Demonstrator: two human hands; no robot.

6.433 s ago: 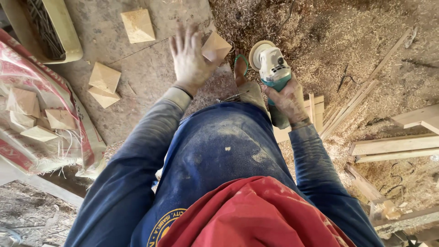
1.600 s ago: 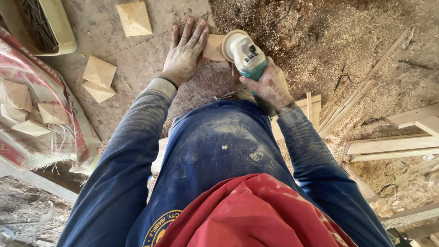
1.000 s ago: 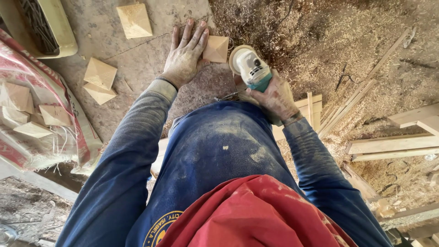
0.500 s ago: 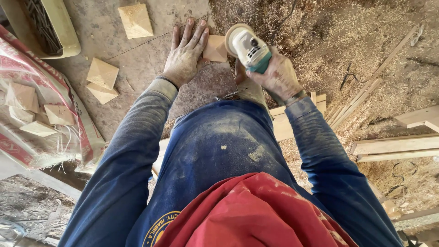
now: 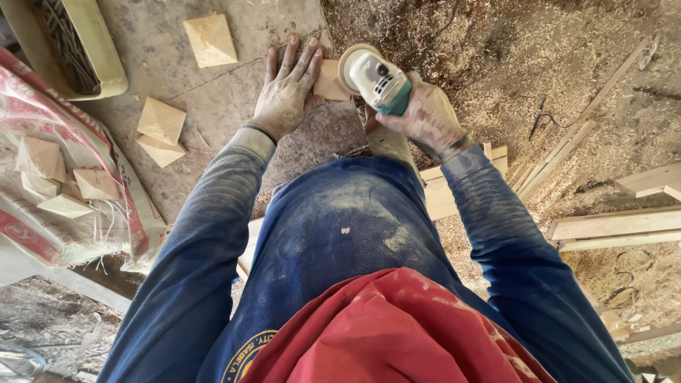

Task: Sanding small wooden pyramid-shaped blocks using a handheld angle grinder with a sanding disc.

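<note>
Sawdust and shavings cover the floor (image 5: 496, 85) around a flat board (image 5: 234, 106). At twelve o'clock, the left hand (image 5: 286, 93) lies flat, fingers spread, pinning a small wooden block (image 5: 330, 79) to the board. The right hand (image 5: 425, 117) is wrapped tight around an angle grinder (image 5: 376, 79), its disc touching the block's right edge. Good work here means steady downward pressure and fingertips kept clear of the disc. The grinder's long axis runs from ten o'clock towards four, head pointing at ten.

sleeves: dusty blue, long | trousers: blue, sawdust-marked | cloth: red
</note>
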